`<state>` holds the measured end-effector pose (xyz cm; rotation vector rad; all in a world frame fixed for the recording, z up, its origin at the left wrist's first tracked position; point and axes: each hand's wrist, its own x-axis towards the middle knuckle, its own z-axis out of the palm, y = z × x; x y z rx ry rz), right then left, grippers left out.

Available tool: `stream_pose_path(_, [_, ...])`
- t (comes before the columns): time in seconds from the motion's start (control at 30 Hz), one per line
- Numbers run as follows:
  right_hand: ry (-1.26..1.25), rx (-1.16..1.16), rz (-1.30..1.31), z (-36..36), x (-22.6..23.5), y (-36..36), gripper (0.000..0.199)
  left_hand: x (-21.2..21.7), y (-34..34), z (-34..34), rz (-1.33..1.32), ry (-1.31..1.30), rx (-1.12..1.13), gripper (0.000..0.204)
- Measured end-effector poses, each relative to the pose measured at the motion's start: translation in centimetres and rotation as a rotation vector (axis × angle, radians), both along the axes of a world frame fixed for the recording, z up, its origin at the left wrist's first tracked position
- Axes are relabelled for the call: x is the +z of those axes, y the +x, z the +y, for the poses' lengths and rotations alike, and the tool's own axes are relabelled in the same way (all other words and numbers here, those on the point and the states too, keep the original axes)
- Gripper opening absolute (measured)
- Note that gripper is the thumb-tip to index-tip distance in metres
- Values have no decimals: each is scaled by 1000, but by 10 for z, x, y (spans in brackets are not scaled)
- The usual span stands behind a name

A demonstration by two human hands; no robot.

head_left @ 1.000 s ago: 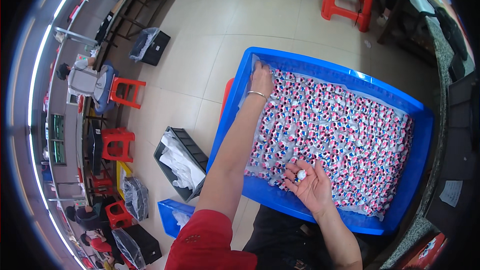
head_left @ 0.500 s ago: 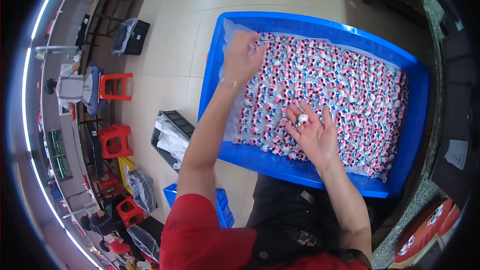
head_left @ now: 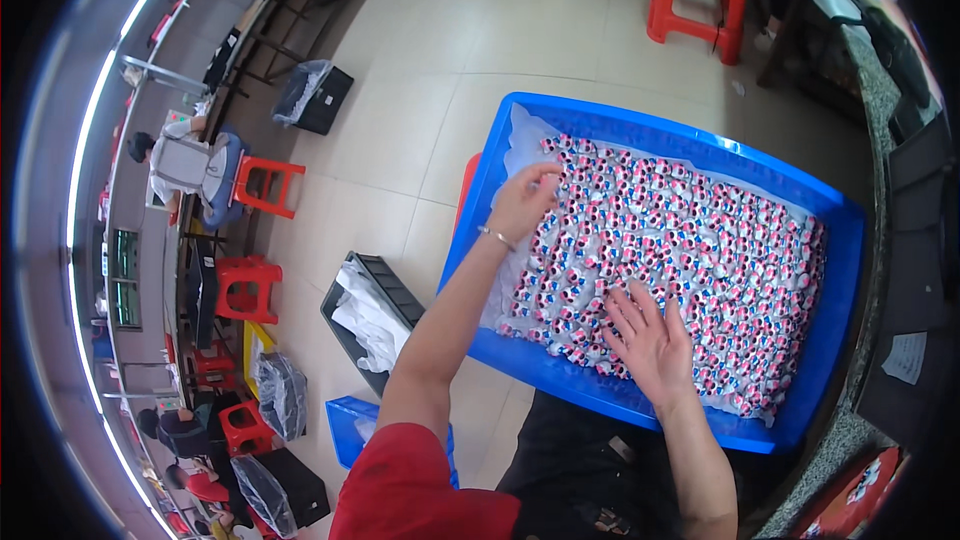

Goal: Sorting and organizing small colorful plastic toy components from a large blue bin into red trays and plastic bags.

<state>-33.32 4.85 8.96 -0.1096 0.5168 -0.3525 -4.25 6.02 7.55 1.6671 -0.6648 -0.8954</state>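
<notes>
A shallow blue plastic tray [head_left: 845,270], rectangular and lined with crinkled clear film, is packed with small glossy pink, white and blue pieces [head_left: 700,240]. The left hand [head_left: 525,202] rests on the pieces near the tray's left wall, fingers loosely curled, gripping nothing visible; the right hand [head_left: 650,340] lies flat and spread on them by the tray's near wall

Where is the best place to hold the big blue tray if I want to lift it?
Probably the blue tray by its raised rim, on the two short sides, coming from outside. The rim is bare there; small pieces fill the inside, with both hands resting on them.
</notes>
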Motion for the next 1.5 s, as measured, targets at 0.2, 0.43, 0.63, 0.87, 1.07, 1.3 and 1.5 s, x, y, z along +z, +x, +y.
stream_pose_path(0.2, [-201, 70, 11, 21, 22, -31, 62, -36, 56, -36, -751, 141, -30, 31])
stream_pose_path(0.43, [-341, 46, 127, 41, 41, -96, 63, -55, 53, -50, -1061, 319, -90, 27])
stream_pose_path(0.63, [-385, 6, 285, 57, 44, -131, 64, -59, 52, -47, -1111, 329, -123, 33])
stream_pose_path(0.87, [-697, -56, 611, 68, 53, -173, 55, -60, 49, -31, -1106, 296, -135, 38])
stream_pose_path(1.07, [-1169, -133, 1227, 91, 61, -208, 17, -48, 39, -18, -1272, 239, -123, 50])
stream_pose_path(1.3, [-1386, 25, 1724, 121, 27, -288, 20, -42, 32, -22, -1369, 308, -222, 63])
stream_pose_path(1.5, [-1495, 95, 1754, 109, 1, -302, 24, -47, 34, -20, -1432, 422, -252, 64])
